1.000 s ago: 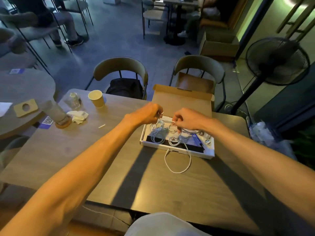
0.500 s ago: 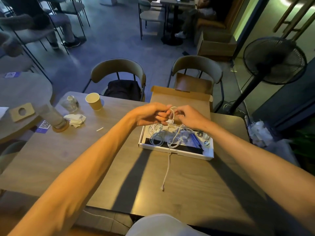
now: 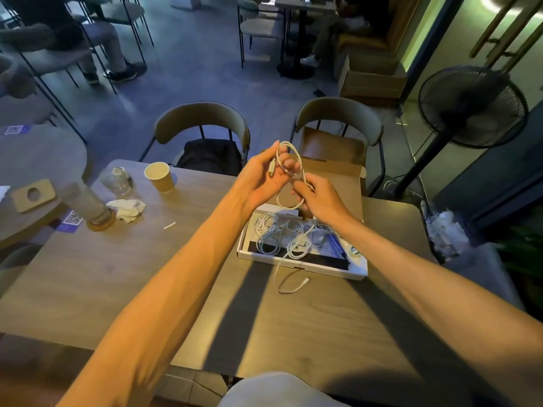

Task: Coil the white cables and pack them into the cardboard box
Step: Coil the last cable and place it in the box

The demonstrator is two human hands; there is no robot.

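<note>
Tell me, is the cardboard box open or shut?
Open: the cardboard box has its lid folded back, and white cables lie exposed inside.

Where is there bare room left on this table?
Bare: the tabletop between left forearm and right forearm, nearer than the tail of the white cable, and left of the left forearm, nearer than the napkin. Crowded: the cardboard box, full of cables, and around the paper cup and glass.

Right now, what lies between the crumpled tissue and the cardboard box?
In the head view, a small white stick lies on the table between the crumpled tissue and the cardboard box; the left forearm crosses above that stretch.
</note>
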